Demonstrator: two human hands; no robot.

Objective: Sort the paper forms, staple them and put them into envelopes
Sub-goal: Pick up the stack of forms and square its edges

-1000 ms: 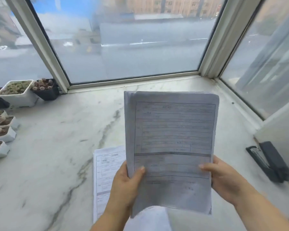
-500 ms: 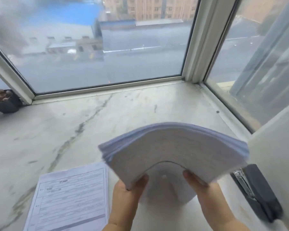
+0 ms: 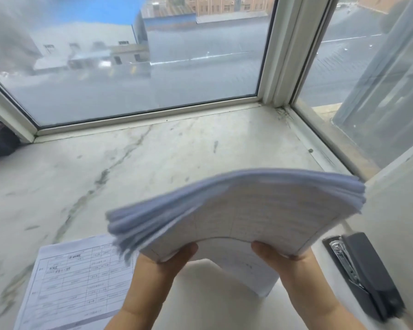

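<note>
Compared with a second back, when the stack of forms [image 3: 243,208] was held upright facing the camera with its printed grid showing, it's now tipped over flat-ish and bowed into an arch, far edge fanned out, and the view has swung right so the row of little white plant pots on the left is gone from sight; since half a second ago it's barely changed. The stack is up in the air over the marble sill [image 3: 86,177], near the bottom middle of the view. The left hand [image 3: 162,263] grips its near left corner, thumb curled on top, the other fingers hidden underneath. The right hand [image 3: 286,260] does the same at the near right corner, thumb pinching down on the paper. You can see faint table lines on the top sheet, but the writing is too blurred to read. Under the arch another sheet [image 3: 250,270] lies on the sill. To the left, a single form [image 3: 76,287] lies flat on the marble with a printed grid and some characters, too small for me to make out. Off to the right, a dark stapler [image 3: 367,279] lies beside the white wall [image 3: 401,210], no brand visible. At the far left edge, one dark pot [image 3: 0,141] peeks in by the window frame [image 3: 284,55], something brownish in it that I can't identify.
</note>
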